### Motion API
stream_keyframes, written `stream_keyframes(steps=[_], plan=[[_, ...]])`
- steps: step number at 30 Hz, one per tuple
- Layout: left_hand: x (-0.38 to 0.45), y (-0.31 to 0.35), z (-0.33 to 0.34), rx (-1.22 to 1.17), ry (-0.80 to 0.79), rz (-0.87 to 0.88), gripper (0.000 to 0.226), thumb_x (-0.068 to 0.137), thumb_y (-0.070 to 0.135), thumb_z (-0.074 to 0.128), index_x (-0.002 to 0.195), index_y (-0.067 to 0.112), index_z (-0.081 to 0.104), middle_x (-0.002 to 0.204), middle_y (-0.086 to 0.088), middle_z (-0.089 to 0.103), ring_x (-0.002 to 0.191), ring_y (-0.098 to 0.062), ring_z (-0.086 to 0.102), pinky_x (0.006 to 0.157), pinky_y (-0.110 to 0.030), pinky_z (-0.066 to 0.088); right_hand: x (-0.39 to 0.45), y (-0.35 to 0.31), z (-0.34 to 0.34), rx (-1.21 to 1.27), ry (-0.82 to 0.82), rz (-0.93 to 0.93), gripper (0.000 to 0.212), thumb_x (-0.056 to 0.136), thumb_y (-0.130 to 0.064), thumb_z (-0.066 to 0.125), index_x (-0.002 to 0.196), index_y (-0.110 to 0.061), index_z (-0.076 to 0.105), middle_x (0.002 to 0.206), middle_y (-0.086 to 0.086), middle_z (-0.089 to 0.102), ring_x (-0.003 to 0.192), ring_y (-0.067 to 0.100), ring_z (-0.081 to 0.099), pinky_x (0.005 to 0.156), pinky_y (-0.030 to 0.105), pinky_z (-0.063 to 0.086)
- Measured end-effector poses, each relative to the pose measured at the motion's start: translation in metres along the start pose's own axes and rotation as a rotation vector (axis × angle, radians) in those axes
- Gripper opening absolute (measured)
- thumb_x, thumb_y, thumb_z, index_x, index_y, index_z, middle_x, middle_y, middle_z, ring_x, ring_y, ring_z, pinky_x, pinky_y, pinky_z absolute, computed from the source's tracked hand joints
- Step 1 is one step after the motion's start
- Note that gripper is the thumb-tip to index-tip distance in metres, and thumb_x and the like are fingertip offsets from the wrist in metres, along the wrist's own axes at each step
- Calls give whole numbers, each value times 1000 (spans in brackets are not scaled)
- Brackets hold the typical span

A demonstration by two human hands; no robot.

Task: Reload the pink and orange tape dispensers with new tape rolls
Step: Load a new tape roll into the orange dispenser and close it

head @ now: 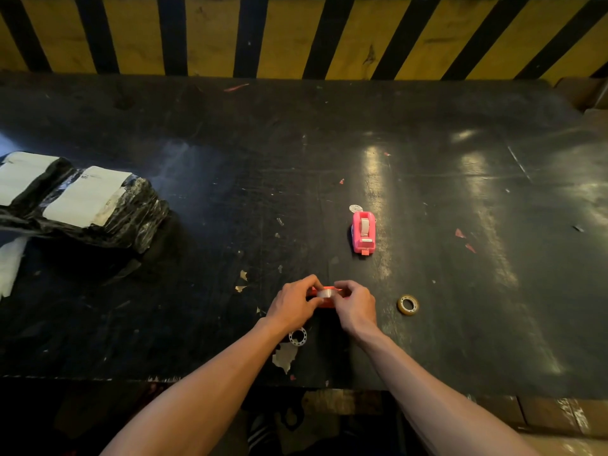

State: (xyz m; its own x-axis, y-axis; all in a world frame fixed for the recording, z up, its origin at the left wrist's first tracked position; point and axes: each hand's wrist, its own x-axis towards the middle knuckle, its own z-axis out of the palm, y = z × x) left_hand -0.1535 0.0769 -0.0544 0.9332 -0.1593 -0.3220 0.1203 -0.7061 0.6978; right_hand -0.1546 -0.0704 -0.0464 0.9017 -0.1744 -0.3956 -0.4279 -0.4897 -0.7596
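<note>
Here the orange dispenser lies at 6 o'clock on the table, long axis 9-to-3, between both hands; left hand and right hand fingers pinch the clear roll seated on it, equally near

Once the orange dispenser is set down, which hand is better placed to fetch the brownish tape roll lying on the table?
Right, probably. The brownish tape roll lies just beyond the right hand, while the left hand sits on the far side of the orange dispenser and would have to cross over.

I see a black-wrapped bundle at the left of the scuffed dark table, striped wall behind.
</note>
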Motion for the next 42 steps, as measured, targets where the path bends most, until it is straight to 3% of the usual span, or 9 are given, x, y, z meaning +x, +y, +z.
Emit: stream_keyframes(steps=[4, 8, 14, 19, 26, 32, 35, 42], plan=[[0, 1, -1, 22, -17, -3, 23, 94, 25, 68, 114, 29, 58, 123, 0, 67, 115, -16, 64, 95, -37, 55, 4, -1, -3, 77, 13, 66, 19, 92, -14, 65, 111, -13, 69, 108, 4, 68, 98, 16, 64, 86, 32, 55], [-3, 3, 2, 60, -2, 0, 33, 91, 28, 72, 120, 28, 55, 126, 1, 66, 117, -15, 63, 91, -30, 51, 11, -3, -6, 59, 5, 96, 12, 91, -12, 65, 99, -15, 72, 103, 7, 71, 90, 18, 67, 69, 26, 54], [-3, 3, 3, 111, 12, 5, 35, 93, 29, 69, 124, 28, 54, 130, -2, 64, 120, -18, 62, 96, -36, 52, 16, 0, -23, 0, 0, 28, 13, 92, -12, 64, 102, -17, 71, 107, 3, 67, 102, 19, 63, 92, 38, 55], [-3, 0, 0, 122, 3, 1, 52, 92, 30, 70, 139, 30, 49, 136, 0, 63, 127, -18, 59, 106, -42, 49, 19, 8, -39, -54, 11, -26, 12, 93, -10, 62, 97, -18, 71, 102, 4, 67, 97, 19, 62, 84, 34, 53], [1, -1, -3, 135, -35, -13, 49, 93, 29, 69, 140, 29, 53, 138, -1, 62, 128, -18, 57, 108, -43, 48, 27, 16, -57, -5, 5, -5, 17, 94, -6, 58, 92, -20, 69, 101, 3, 67, 98, 20, 63, 87, 38, 56], [2, -2, -2, 137, -34, -13, 48, 94, 30, 68, 139, 29, 53, 139, -1, 61, 129, -18, 57, 108, -44, 49, 28, 25, -57, 93, -67, 84, 18, 94, -4, 57, 89, -19, 67, 93, 9, 69, 77, 18, 63, 61, 29, 49], [2, -2, -1, 136, -33, -16, 48, 94, 30, 68, 140, 29, 53, 139, -1, 61, 129, -18, 57, 108, -44, 48, 27, 28, -54, 144, -65, 133, 12, 94, -4, 60, 97, -13, 66, 90, 9, 68, 74, 17, 62, 62, 30, 53], [3, -2, 2, 124, -24, -37, 49, 95, 27, 67, 141, 28, 53, 140, -2, 61, 131, -20, 56, 109, -45, 47, 31, 35, -34, 248, -59, 195, 11, 89, -4, 67, 88, -15, 64, 89, 14, 70, 71, 20, 63, 64, 33, 54]])
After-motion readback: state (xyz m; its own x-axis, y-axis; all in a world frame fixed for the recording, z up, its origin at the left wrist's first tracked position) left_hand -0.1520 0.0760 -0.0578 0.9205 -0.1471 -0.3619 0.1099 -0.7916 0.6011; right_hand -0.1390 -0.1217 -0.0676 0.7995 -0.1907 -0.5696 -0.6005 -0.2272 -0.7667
